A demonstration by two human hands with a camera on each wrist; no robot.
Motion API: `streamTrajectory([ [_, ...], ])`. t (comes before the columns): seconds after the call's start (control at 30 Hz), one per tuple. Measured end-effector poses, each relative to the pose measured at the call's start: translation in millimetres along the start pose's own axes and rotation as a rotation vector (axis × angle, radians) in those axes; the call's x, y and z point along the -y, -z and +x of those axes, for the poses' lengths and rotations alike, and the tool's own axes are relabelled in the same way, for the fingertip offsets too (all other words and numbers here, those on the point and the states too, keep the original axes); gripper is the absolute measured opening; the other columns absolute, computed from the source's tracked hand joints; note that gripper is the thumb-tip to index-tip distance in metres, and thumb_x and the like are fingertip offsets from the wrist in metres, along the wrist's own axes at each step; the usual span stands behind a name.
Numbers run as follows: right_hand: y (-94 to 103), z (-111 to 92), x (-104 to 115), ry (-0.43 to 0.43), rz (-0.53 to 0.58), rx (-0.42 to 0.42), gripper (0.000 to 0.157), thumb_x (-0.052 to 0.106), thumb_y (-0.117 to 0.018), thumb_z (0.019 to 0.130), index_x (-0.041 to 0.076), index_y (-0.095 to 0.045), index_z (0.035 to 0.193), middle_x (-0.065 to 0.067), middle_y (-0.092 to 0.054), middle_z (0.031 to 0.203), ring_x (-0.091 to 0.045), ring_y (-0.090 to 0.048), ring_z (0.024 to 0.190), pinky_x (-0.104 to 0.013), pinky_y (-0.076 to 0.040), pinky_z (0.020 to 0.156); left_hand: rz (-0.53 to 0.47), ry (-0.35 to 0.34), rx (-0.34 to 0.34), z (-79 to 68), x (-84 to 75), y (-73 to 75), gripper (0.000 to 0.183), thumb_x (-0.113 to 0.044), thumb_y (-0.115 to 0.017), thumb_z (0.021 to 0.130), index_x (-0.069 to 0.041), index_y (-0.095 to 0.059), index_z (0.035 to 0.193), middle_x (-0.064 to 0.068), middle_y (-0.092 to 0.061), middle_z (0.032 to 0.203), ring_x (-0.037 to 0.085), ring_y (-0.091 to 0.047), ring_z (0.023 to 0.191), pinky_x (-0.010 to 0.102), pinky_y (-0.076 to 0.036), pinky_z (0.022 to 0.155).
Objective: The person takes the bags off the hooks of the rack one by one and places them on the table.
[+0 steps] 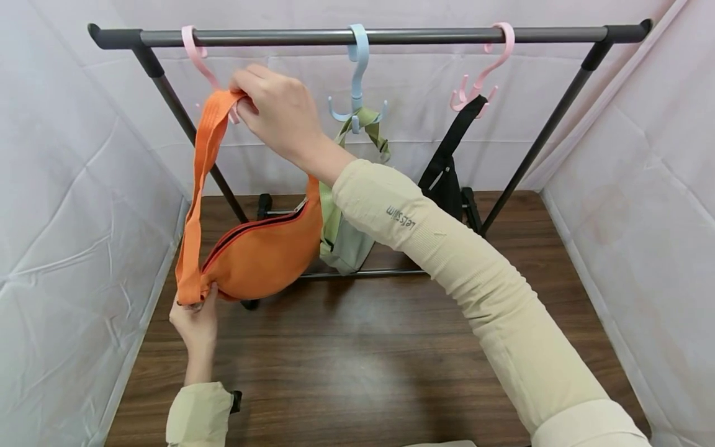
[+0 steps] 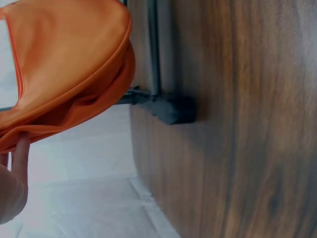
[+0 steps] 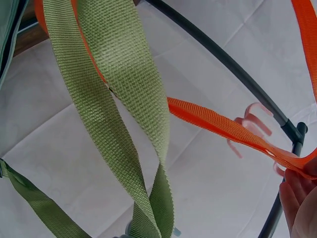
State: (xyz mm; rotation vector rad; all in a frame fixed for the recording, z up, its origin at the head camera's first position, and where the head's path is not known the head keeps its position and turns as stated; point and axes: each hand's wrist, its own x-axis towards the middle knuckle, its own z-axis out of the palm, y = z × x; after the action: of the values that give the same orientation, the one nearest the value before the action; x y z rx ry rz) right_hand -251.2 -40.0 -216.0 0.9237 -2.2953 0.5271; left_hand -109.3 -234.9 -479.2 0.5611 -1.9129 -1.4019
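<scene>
An orange waist bag (image 1: 262, 261) hangs between my hands, its dark zip opening edged in red. Up near the rail, my right hand (image 1: 279, 112) pinches the top of its orange strap (image 1: 197, 205), which overlaps the prongs of the left pink hook (image 1: 195, 53) in the head view. My left hand (image 1: 195, 326) grips the lower left end of the bag, where strap and body meet. In the left wrist view, fingers (image 2: 21, 158) press into the folded orange fabric. The right wrist view shows the strap running across my right hand (image 3: 302, 206).
A dark rail (image 1: 279, 38) spans the top of the rack. A blue hook (image 1: 360, 62) holds a green-strapped pale bag (image 1: 349, 245) right behind the orange one. Farther right, a pink hook (image 1: 505, 46) carries a black bag (image 1: 444, 180). White sheets surround the wood floor (image 1: 357, 366).
</scene>
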Motion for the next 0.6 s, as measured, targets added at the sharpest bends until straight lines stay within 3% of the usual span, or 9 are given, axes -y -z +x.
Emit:
streamTrajectory([
  [0.13, -5.3, -1.0, -1.0, -0.019, -0.01, 0.037, 0.021, 0.011, -0.046, 0.091, 0.009, -0.066, 0.097, 0.0, -0.064, 0.093, -0.01, -0.052, 0.073, -0.021, -0.045, 0.066, -0.049, -0.016, 0.0, -1.8, -10.3, 12.4, 0.032, 0.001, -0.069, 0.075, -0.028, -0.057, 0.082, -0.023, -0.053, 0.071, -0.003, -0.047, 0.066, 0.012, -0.037, 0.062],
  [0.27, -12.3, -4.4, -3.1, -0.031, -0.016, 0.048, 0.021, 0.01, -0.046, 0.09, 0.009, -0.067, 0.096, 0.0, -0.064, 0.092, -0.01, -0.052, 0.071, -0.021, -0.045, 0.064, -0.131, -0.08, 0.013, -6.4, -22.1, 24.8, 0.031, 0.01, -0.066, 0.073, -0.01, -0.065, 0.097, -0.021, -0.058, 0.081, -0.004, -0.054, 0.074, 0.012, -0.042, 0.066],
  [0.37, -17.2, -6.4, -4.6, -0.048, -0.033, 0.067, 0.023, 0.01, -0.045, 0.09, 0.01, -0.067, 0.096, 0.001, -0.064, 0.091, -0.01, -0.052, 0.07, -0.022, -0.045, 0.063, -0.116, -0.101, 0.015, -10.1, -30.2, 33.6, 0.036, 0.012, -0.065, 0.073, 0.001, -0.063, 0.107, -0.022, -0.059, 0.088, -0.004, -0.055, 0.081, 0.011, -0.042, 0.071],
  [0.5, -23.7, -8.4, -4.2, -0.082, -0.055, 0.143, 0.024, 0.012, -0.044, 0.092, 0.013, -0.066, 0.099, 0.002, -0.065, 0.094, -0.01, -0.055, 0.072, -0.021, -0.046, 0.064, -0.06, -0.102, 0.002, -13.1, -33.0, 43.8, 0.038, 0.011, -0.065, 0.072, 0.002, -0.062, 0.109, -0.024, -0.058, 0.089, -0.005, -0.054, 0.082, 0.011, -0.041, 0.073],
  [0.6, -29.5, -9.9, -2.5, -0.101, -0.063, 0.233, 0.024, 0.013, -0.043, 0.093, 0.013, -0.065, 0.102, 0.003, -0.065, 0.098, -0.01, -0.059, 0.078, -0.021, -0.048, 0.067, -0.08, -0.1, -0.018, -14.1, -29.1, 48.6, 0.04, 0.012, -0.065, 0.071, 0.0, -0.063, 0.109, -0.022, -0.059, 0.09, -0.003, -0.055, 0.083, 0.011, -0.042, 0.074],
])
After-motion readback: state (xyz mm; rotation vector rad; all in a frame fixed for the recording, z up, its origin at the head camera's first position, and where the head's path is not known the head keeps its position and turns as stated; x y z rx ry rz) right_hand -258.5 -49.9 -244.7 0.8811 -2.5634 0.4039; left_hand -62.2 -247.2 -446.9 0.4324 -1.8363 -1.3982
